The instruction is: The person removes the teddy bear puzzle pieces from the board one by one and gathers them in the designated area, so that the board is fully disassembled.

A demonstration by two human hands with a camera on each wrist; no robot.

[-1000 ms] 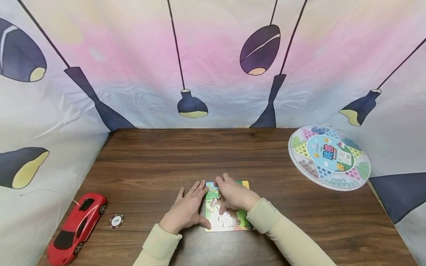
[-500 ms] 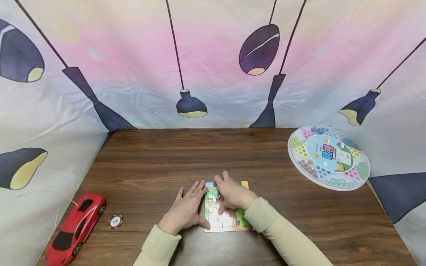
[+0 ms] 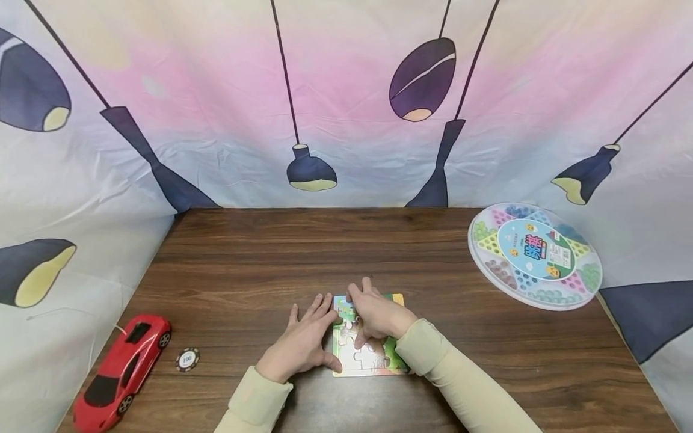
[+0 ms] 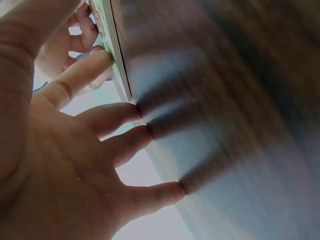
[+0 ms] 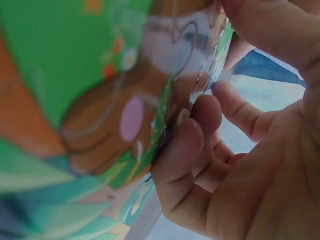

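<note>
The puzzle, lower centre, appears largely assembled, any remaining gap hidden; left hand spread at its edge; right hand bent-fingered on top, pinch indeterminable.

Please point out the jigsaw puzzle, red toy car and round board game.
Jigsaw puzzle [image 3: 370, 359]: head view, on the pieces near its lower edge.
Red toy car [image 3: 118, 362]: head view, on its roof.
Round board game [image 3: 536, 249]: head view, on the label at its centre.
</note>
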